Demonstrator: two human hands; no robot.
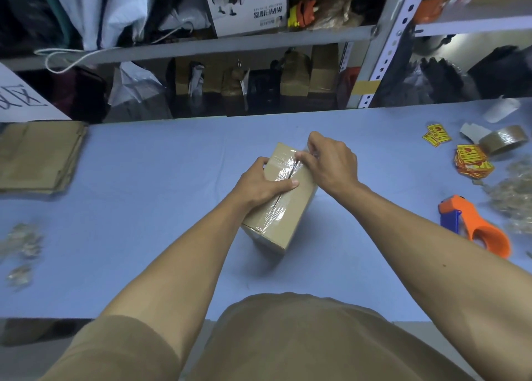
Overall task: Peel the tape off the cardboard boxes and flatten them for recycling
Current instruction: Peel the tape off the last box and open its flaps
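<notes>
From the head view, the small brown cardboard box point(283, 199) sits near the middle of your pale blue tabletop point(161, 179), turned at an angle so its taped top seam runs away from you. Your left hand point(263, 183) lies over the near half of the top, fingers wrapped round the left edge and thumb pressed flat across the seam; that looks meant to pin the box while you pull. Your right hand point(331, 162) pinches the clear glossy tape strip point(283, 176) at the far end of the seam, fingers curled tight on it. The flattened brown cardboard stack point(37, 157) lies well apart at the left edge, likely your pile of finished boxes.
</notes>
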